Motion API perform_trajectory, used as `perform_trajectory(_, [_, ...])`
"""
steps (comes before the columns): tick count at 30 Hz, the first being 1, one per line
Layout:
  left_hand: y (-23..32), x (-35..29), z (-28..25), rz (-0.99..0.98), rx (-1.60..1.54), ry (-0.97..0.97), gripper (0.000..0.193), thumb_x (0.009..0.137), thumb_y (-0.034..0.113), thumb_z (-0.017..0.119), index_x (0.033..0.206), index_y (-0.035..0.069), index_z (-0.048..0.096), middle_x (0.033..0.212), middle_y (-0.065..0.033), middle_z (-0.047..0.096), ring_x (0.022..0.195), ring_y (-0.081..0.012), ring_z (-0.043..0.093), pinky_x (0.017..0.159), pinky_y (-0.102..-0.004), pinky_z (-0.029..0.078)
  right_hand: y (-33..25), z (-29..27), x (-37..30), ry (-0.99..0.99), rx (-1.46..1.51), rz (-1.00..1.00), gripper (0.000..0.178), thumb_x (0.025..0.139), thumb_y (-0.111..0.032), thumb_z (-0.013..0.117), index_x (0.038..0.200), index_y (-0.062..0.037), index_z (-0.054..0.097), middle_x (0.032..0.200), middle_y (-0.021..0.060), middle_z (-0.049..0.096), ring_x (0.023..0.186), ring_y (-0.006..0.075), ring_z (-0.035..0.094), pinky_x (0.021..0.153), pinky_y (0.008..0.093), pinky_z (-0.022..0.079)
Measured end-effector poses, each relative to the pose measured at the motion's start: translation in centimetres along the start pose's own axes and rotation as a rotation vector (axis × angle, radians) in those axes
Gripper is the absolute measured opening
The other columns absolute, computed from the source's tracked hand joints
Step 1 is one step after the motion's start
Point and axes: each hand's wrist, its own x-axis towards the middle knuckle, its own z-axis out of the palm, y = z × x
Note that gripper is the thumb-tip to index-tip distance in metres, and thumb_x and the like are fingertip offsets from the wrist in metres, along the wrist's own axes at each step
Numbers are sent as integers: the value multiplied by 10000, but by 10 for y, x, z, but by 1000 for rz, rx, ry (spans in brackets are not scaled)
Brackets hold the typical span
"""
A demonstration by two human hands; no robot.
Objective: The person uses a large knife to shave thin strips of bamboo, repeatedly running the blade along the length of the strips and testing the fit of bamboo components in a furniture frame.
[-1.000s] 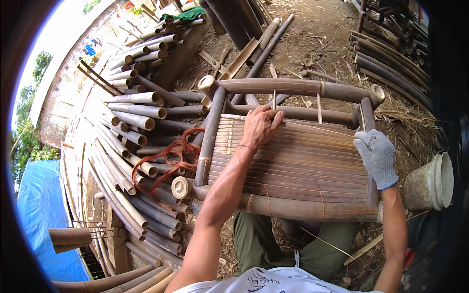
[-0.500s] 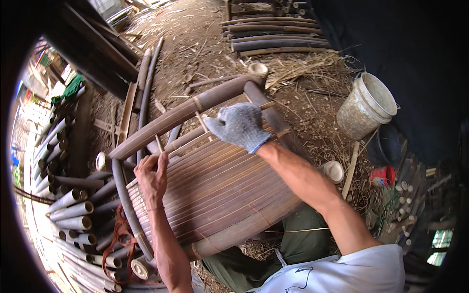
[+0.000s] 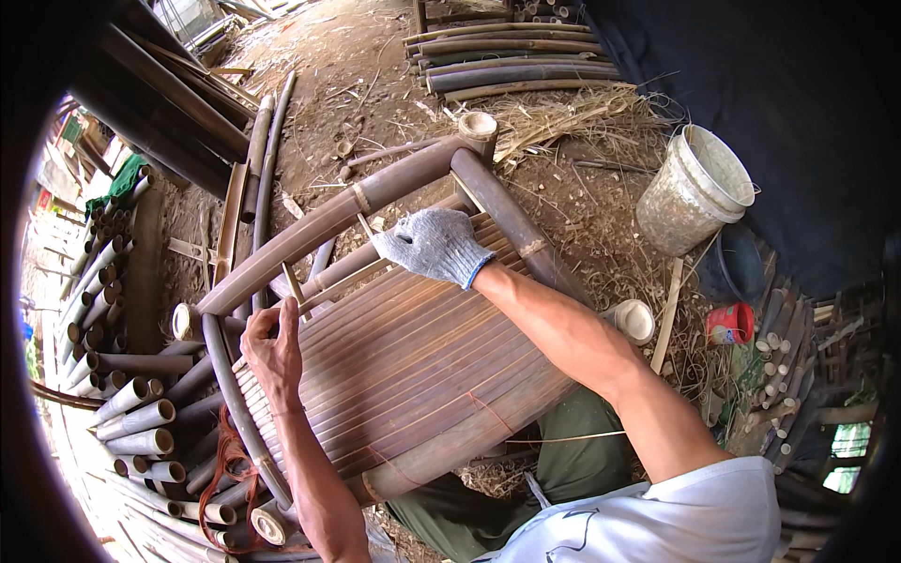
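Observation:
A bamboo seat or rack frame (image 3: 324, 242) lies tilted across my lap, its inside filled with narrow brown bamboo slats (image 3: 404, 366). Along the far edge of these slats runs a pale bamboo strip (image 3: 345, 284). My bare left hand (image 3: 272, 347) is closed at the strip's left end, fingers curled and thumb raised beside a small upright peg (image 3: 292, 281). In a grey knitted glove, my right hand (image 3: 432, 246) is closed over the strip's right part, near another thin peg (image 3: 366, 225). The glove hides part of the strip and the fingertips.
Stacked bamboo poles (image 3: 141, 418) crowd the left side, with reddish cord (image 3: 228, 455) beside them. A dirty white bucket (image 3: 690, 192) and a red container (image 3: 729, 324) stand at right. More poles (image 3: 516, 61) lie at the back, near straw-like shavings (image 3: 563, 122).
The strip's right end, which stuck out past the glove toward the side pole, now lies closer to the slats. My gloved hand has shifted slightly nearer and left; the view has moved a little.

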Motion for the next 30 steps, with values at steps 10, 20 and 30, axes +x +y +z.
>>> perform_trajectory(10, [1,1,4,264,-43,168,477,920,338,702,1289,44,634,1256,-148,621,1233,-293,546,1070,-405,399,-32,-22,8,560,-106,-288,339,862,-429,691,904,-94,715,789,84,636,821,323,621,715,497,488])
perform_trajectory(20, [-24,-9,34,393,269,-109,327,983,302,601,1184,62,696,1172,-128,688,1222,-313,572,1095,-452,363,-22,0,-2,-379,-400,46,715,997,-593,347,707,-75,745,699,175,703,658,379,699,645,529,531])
perform_trajectory(30, [-22,-11,26,54,305,-256,281,952,378,620,1013,149,770,1076,-27,736,1079,-269,633,1021,-402,395,2,-17,-16,-218,-304,-90,514,987,-493,471,853,-68,729,880,154,730,849,367,693,767,506,524])
